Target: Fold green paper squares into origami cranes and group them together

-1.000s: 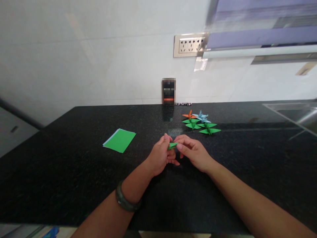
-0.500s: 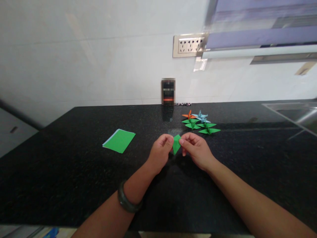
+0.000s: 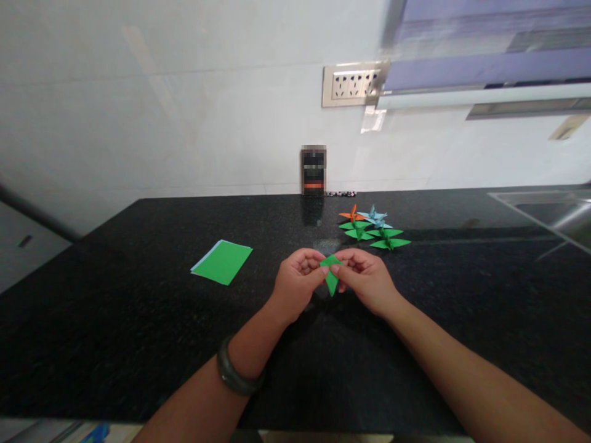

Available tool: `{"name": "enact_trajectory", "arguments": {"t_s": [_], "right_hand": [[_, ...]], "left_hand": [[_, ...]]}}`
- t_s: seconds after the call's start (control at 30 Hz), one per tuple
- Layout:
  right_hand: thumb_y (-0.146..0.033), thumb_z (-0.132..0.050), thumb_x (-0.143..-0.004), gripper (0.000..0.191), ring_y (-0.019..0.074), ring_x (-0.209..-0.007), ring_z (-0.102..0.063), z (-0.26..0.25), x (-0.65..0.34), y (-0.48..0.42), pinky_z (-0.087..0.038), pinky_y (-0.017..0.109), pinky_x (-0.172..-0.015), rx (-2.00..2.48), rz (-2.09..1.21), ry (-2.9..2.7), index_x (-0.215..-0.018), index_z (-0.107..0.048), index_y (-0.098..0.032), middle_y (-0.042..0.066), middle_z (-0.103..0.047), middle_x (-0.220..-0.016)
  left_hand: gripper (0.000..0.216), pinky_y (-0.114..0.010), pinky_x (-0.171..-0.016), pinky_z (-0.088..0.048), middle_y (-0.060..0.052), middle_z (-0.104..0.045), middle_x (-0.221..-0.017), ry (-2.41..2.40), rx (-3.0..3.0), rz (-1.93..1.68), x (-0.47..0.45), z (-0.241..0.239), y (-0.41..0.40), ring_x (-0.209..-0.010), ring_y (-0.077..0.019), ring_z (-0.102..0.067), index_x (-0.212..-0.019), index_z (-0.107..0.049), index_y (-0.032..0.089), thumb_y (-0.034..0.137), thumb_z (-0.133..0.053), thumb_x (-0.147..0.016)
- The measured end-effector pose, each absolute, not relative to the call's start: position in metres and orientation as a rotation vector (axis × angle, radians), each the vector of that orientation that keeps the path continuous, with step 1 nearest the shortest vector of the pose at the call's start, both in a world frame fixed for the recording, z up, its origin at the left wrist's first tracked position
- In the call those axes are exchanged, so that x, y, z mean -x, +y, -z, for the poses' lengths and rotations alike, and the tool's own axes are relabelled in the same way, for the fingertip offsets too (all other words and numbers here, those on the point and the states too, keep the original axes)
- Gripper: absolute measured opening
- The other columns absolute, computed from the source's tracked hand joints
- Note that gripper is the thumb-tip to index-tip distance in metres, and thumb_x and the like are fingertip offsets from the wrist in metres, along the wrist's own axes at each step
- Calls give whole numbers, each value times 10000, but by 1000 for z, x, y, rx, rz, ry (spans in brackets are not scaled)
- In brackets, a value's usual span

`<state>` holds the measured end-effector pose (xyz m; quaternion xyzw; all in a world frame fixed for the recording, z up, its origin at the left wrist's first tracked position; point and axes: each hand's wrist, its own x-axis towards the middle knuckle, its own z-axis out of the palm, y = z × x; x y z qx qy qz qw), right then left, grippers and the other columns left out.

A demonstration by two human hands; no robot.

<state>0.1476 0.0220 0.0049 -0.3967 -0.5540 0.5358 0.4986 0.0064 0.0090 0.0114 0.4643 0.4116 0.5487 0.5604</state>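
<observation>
Currently part-folded: one green paper diamond (image 3: 331, 285), held over the table (image 3: 138, 320).
The left hand (image 3: 299, 284) and right hand (image 3: 367, 278) pinch it from opposite sides; no wings or neck show on it. Completed: orange, light-blue and green origami cranes (image 3: 390, 241), grouped beyond the right hand. Unfolded: a stack of paper sheets (image 3: 224, 263), green uppermost, well left of the hands.

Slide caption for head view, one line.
Left hand and right hand pinch a folded green paper diamond above a speckled black countertop.
</observation>
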Motion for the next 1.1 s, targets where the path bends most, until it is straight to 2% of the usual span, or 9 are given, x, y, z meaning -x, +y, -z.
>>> {"name": "enact_trajectory", "arguments": {"t_s": [0.13, 0.27, 0.4, 0.53, 0.6, 0.73, 0.93, 1.1], "right_hand": [[-227, -675, -662, 153, 81, -441, -550, 1, -150, 24, -452, 210, -459, 863, -1380, -1328, -806, -660, -176, -31, -615, -556], [-202, -656, -668, 24, 75, -442, -546, 2, -150, 24, -446, 200, -454, 820, -1404, -1268, -670, -655, -178, -31, -605, -549], [-207, -651, -663, 37, 81, -460, -540, -2, -151, 25, -450, 213, -464, 842, -1322, -1305, -643, -643, -177, -26, -603, -578], [-221, -631, -682, 72, 96, -514, -550, -5, -154, 24, -462, 238, -508, 871, -1220, -1456, -632, -633, -170, -10, -594, -617], [-239, -622, -694, 68, 99, -525, -551, -6, -153, 24, -468, 244, -523, 878, -1235, -1451, -689, -634, -172, -13, -587, -619], [-312, -637, -703, 192, 97, -503, -549, -6, -151, 24, -467, 241, -506, 918, -1360, -1365, -829, -593, -173, -28, -576, -599], [-393, -676, -670, 291, 78, -459, -512, -6, -150, 25, -426, 215, -451, 989, -1401, -1426, -794, -562, -155, -36, -558, -579], [-412, -656, -679, 281, 64, -441, -483, -4, -150, 25, -408, 210, -436, 1038, -1394, -1496, -726, -566, -151, -39, -534, -590]], "left_hand": [[147, -191, -522, -424, 49, -564, -555, 947, -1049, -1322, -6, -9, 10, -516, -68, -519, -682, -564, 150, 152, -681, -592], [122, -224, -555, -457, 26, -591, -573, 937, -1006, -1302, -5, -9, 10, -531, -88, -551, -639, -579, 139, 142, -680, -571], [166, -270, -574, -491, -3, -631, -602, 896, -901, -1185, -4, -13, 9, -552, -124, -593, -761, -600, 138, 238, -642, -635], [233, -239, -540, -478, -23, -626, -573, 1041, -1024, -1110, -5, -15, 9, -527, -110, -578, -672, -585, 119, 346, -639, -678], [228, -231, -550, -478, -13, -623, -576, 1077, -1094, -1126, -5, -14, 9, -528, -99, -568, -678, -596, 120, 339, -662, -665], [202, -231, -557, -473, 3, -607, -571, 1116, -1176, -1183, -4, -10, 10, -534, -98, -561, -687, -606, 132, 329, -648, -685], [180, -242, -560, -453, -17, -629, -654, 1174, -1417, -1207, -2, -3, 12, -592, -124, -576, -772, -624, 143, 317, -589, -741], [110, -226, -542, -413, 2, -600, -621, 1295, -1551, -1218, -2, -5, 12, -569, -114, -543, -727, -607, 154, 256, -568, -743]]}}
